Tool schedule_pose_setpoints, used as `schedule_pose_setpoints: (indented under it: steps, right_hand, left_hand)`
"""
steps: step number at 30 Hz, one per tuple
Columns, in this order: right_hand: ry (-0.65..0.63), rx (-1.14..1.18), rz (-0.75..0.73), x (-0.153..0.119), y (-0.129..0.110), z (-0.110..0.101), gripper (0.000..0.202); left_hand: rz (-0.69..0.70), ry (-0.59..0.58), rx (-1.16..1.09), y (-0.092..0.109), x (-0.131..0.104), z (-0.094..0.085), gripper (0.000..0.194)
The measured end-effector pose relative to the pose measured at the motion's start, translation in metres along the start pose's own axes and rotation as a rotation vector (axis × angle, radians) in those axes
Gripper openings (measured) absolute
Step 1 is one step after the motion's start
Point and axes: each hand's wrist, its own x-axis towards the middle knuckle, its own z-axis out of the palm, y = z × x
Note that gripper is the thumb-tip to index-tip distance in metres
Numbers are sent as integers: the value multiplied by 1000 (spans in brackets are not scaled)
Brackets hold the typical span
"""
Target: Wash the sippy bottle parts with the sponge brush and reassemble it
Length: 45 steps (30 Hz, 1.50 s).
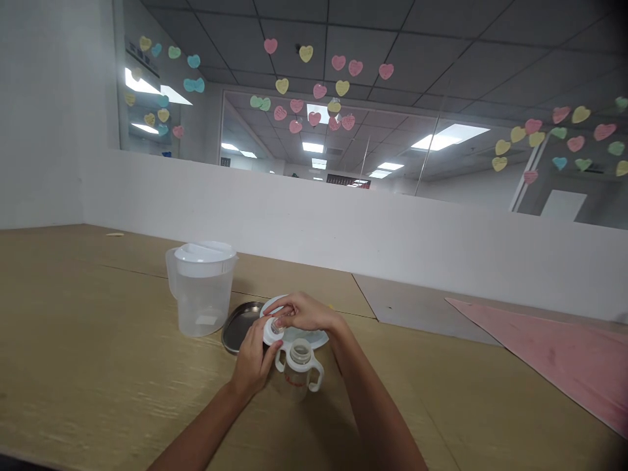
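My left hand (252,360) is closed around a white bottle collar (271,332), tipped toward me. Over it, my right hand (307,313) pinches the clear nipple-like piece (277,325) that sits in the collar's opening; the fingers partly hide it. Just below my right wrist stands a clear baby bottle (298,373), upright and uncapped, with white handles at both sides and red print on its front. Behind my hands lies a white plate (318,339), partly covered by them. A round dark metal tray (230,337) is beside my left hand.
A translucent pitcher (203,301) with a white lid stands left of the tray. Pink cloth (554,353) lies at the right of the tan tabletop (122,366). A white wall (294,209) with a window above it, dotted with heart-shaped notes, borders the back.
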Motion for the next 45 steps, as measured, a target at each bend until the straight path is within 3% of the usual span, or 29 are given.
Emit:
schedule_pose_setpoints:
  steps: [4, 7, 11, 16, 22, 28, 32, 36, 45]
  right_hand:
    - [-32, 81, 39, -4, 0, -6, 38]
    - [-89, 187, 94, -11, -1, -13, 41]
    - [-123, 327, 135, -16, 1, -18, 51]
    - [52, 430, 161, -11, 6, -15, 58]
    - [301, 414, 364, -4, 16, -9, 49]
    - [430, 72, 529, -1, 31, -12, 41]
    - [316, -205, 676, -1, 44, -12, 44]
    - [187, -310, 727, 0, 52, -6, 43]
    - [154, -378, 707, 2, 53, -3, 39]
  left_hand:
    - [68, 28, 18, -2, -1, 0, 38]
    - [106, -13, 4, -2, -1, -1, 40]
    - [23, -75, -24, 0, 0, 0, 39]
    - [-87, -88, -6, -1, 2, -1, 40]
    - [-219, -113, -5, -2, 4, 0, 43]
    - [-282, -82, -6, -5, 5, 1, 39]
    - [-216, -88, 51, -5, 6, 0, 39]
    - [-190, -130, 96, -3, 8, -1, 38]
    - [-211, -161, 182, -5, 6, 0, 44]
